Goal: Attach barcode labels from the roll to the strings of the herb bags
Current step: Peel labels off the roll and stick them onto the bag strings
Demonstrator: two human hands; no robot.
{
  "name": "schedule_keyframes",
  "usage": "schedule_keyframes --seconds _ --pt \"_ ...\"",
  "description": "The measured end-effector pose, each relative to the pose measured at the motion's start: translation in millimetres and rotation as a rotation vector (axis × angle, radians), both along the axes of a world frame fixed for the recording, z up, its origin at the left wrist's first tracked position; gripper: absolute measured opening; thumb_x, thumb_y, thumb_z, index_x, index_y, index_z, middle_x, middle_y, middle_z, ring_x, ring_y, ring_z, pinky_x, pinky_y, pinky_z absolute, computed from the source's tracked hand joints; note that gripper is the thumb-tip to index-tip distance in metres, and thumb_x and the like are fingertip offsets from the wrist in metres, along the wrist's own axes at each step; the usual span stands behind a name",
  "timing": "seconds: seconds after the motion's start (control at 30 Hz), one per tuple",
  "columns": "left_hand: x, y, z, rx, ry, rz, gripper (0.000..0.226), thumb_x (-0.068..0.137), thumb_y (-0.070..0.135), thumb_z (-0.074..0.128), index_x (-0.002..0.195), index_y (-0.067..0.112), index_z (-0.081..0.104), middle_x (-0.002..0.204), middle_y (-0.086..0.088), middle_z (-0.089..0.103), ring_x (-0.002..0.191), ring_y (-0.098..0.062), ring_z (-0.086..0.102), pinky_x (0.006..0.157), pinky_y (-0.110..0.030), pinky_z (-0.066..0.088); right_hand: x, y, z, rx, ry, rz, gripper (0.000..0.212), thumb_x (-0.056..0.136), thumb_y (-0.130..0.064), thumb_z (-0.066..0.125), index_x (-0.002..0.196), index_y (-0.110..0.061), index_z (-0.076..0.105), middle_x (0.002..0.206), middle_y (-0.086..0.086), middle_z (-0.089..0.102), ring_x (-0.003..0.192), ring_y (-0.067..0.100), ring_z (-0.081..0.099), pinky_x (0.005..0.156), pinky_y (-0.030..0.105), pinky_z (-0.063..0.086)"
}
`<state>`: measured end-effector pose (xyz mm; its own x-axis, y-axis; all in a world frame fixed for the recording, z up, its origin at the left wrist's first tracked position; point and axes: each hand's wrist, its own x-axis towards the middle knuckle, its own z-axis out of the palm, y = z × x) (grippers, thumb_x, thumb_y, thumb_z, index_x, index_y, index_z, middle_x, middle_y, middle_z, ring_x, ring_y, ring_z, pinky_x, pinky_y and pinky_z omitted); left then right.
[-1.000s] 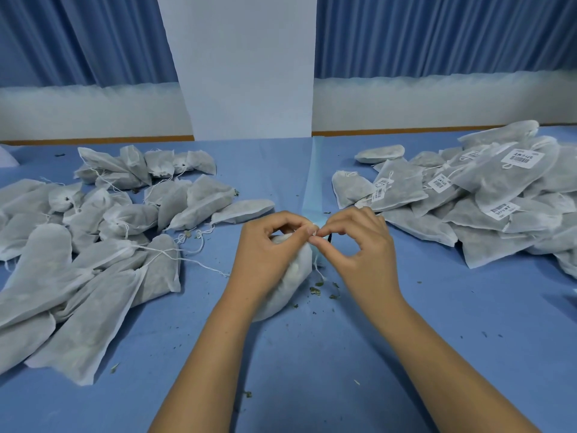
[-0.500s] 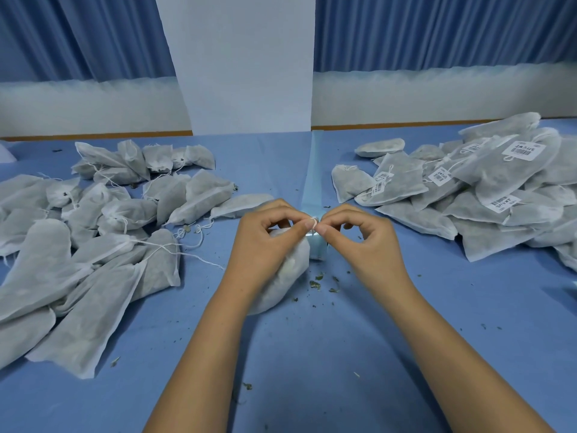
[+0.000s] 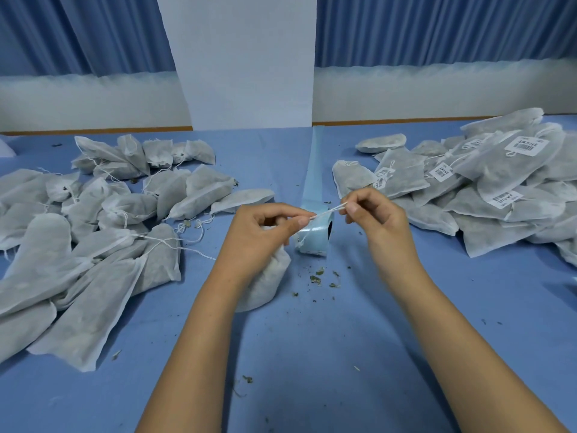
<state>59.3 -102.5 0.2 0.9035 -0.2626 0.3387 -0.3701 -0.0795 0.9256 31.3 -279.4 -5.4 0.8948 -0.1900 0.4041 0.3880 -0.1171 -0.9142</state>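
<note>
- Unlabelled bags [image 3: 93, 245] lie left, labelled bags [image 3: 499, 189] right, keeping batches apart.
- Left hand [image 3: 262, 232] grips the herb bag [image 3: 265, 282] at centre, pinching its string [image 3: 327, 211].
- Right hand [image 3: 374, 217] pinches the string taut over the label roll [image 3: 315, 242], seemingly for labelling.

Blue table [image 3: 312, 354] strewn with herb crumbs [image 3: 317, 278]; white pillar [image 3: 246, 64] behind (blue curtains [image 3: 437, 26] either side).
</note>
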Motion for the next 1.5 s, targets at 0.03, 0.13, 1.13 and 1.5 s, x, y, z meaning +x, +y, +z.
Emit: schedule_keyframes --seconds 0.03,0.13,1.13,1.5 --pt "1.4 1.7 -0.5 0.026 0.01 -0.003 0.018 0.084 0.013 0.072 0.08 0.029 0.079 0.049 0.012 0.04 0.053 -0.001 0.043 0.059 -0.009 0.039 0.4 -2.2 0.8 -0.019 -0.007 -0.019 0.025 0.093 0.0 0.052 0.075 -0.018 0.055 0.075 -0.013 0.059 0.072 0.002 0.053 0.075 0.014 0.041" --pt "2.5 2.9 -2.7 0.059 0.043 -0.046 0.021 0.085 0.013 0.072 0.082 0.033 0.08 0.052 0.006 0.038 0.054 -0.002 0.041 0.06 -0.007 0.039 2.3 -3.6 -0.9 -0.068 0.01 -0.066 0.026 0.094 -0.001 0.05 0.075 -0.018 0.053 0.073 -0.019 0.057 0.073 0.003 0.05 0.075 0.017 0.039" --pt "8.4 -2.2 -2.2 -0.393 0.048 -0.011 0.036 0.097 0.009 0.046 0.129 0.027 0.051 0.126 -0.004 0.064 0.112 -0.022 0.065 0.092 -0.04 0.055 -13.1 50.7 -20.5 -0.281 -0.065 0.131 0.011 0.086 -0.003 0.066 0.082 -0.012 0.064 0.119 0.001 0.043 0.104 0.018 0.057 0.085 0.03 0.049" --pt "24.2 19.1 -9.5 0.181 -0.38 0.532 0.041 0.083 -0.013 0.052 0.101 0.023 0.055 0.128 -0.007 0.047 0.108 0.001 0.041 0.092 -0.012 0.036 11.5 3.9 -24.2 -0.357 0.345 -0.177 0.051 0.071 -0.006 0.079 0.104 -0.016 0.041 0.115 -0.004 0.046 0.109 0.011 0.05 0.082 0.03 0.046"
